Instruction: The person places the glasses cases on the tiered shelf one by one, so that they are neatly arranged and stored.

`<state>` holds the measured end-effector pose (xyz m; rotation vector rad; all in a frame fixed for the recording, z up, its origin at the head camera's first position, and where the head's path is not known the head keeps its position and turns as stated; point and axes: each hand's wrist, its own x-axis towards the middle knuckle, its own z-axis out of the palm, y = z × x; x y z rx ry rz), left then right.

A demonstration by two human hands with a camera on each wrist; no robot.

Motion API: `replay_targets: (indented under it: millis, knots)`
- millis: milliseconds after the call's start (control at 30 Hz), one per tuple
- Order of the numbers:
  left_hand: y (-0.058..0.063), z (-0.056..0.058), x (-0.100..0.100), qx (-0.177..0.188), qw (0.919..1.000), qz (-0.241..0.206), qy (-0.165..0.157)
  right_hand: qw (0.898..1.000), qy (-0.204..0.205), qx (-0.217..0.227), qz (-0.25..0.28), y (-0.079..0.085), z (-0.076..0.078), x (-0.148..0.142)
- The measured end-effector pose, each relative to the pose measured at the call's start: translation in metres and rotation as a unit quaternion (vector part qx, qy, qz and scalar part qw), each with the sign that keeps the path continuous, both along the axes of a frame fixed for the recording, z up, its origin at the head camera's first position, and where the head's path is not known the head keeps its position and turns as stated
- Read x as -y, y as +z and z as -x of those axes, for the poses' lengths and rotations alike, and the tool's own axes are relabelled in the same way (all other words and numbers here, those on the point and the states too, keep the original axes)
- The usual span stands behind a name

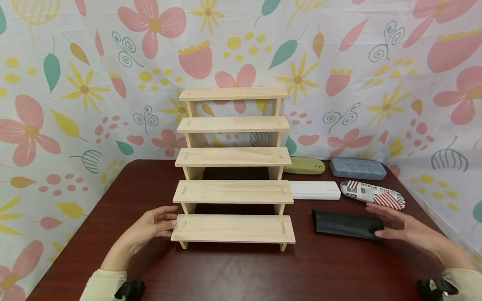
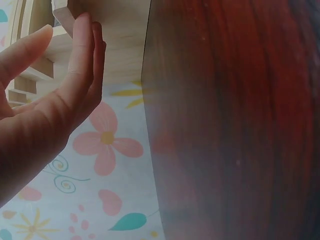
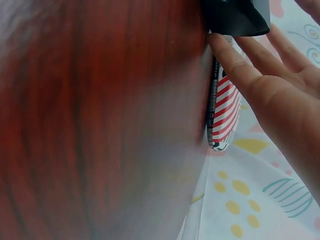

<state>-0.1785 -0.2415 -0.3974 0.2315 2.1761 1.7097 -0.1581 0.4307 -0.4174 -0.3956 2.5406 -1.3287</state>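
Observation:
A stepped wooden display rack (image 1: 233, 192) with several light planks stands on the table. My left hand (image 1: 156, 223) is at the left end of its lowest plank, thumb tip right at the plank's edge, fingers loosely bent beside it. In the left wrist view the left hand (image 2: 65, 85) overlaps the wooden side. A black glasses case (image 1: 346, 225) lies right of the rack. My right hand (image 1: 406, 228) is spread at its right end, thumb by the near corner and fingers at the far side. The right wrist view shows those fingers extended beside the black case (image 3: 240, 17).
Behind the black case lie a white case (image 1: 314, 190) and a newspaper-print case with red stripes (image 1: 373, 194). Farther back are a green case (image 1: 305, 165) and a blue-grey case (image 1: 357, 168). A flowered cloth (image 1: 90, 125) hangs around the dark red table (image 1: 226, 276).

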Motion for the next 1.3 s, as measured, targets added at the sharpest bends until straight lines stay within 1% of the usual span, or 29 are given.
replay_targets:
  millis: [133,200,400,533,633,767,967,1100,1200,1300]
  knots:
    - [-0.001,-0.001,-0.002,0.008,1.0000,0.000,0.004,1.000,0.003,0.013,0.002,-0.001,0.000,-0.003]
    - [-0.001,-0.001,-0.003,0.013,0.9999,-0.001,0.006,1.000,0.012,0.019,0.007,-0.002,0.001,-0.005]
    - [-0.003,-0.001,-0.006,0.016,0.9998,-0.009,0.002,0.999,0.028,0.020,0.004,-0.005,0.005,-0.008]
    - [-0.003,-0.001,-0.008,0.018,0.9998,-0.008,0.004,0.999,0.025,0.043,-0.002,-0.004,0.007,-0.010]
    - [-0.004,-0.001,-0.008,0.019,0.9998,-0.001,0.005,0.997,0.028,0.068,0.007,-0.003,0.007,-0.010]
    - [-0.004,-0.002,-0.008,0.020,0.9998,0.004,0.004,0.995,0.036,0.087,0.024,-0.002,0.008,-0.010]
    - [-0.005,-0.003,-0.007,0.020,0.9998,0.004,0.001,0.995,0.044,0.092,0.023,-0.001,0.010,-0.008]
    - [-0.005,-0.003,-0.007,0.023,0.9997,0.000,-0.001,0.995,0.041,0.089,0.011,0.001,0.010,-0.007]
    - [-0.004,-0.002,-0.007,0.024,0.9997,-0.003,-0.002,0.995,0.044,0.090,0.011,0.001,0.011,-0.006]
    - [-0.004,-0.001,-0.007,0.021,0.9998,-0.006,-0.005,0.995,0.036,0.091,0.008,0.000,0.011,-0.006]
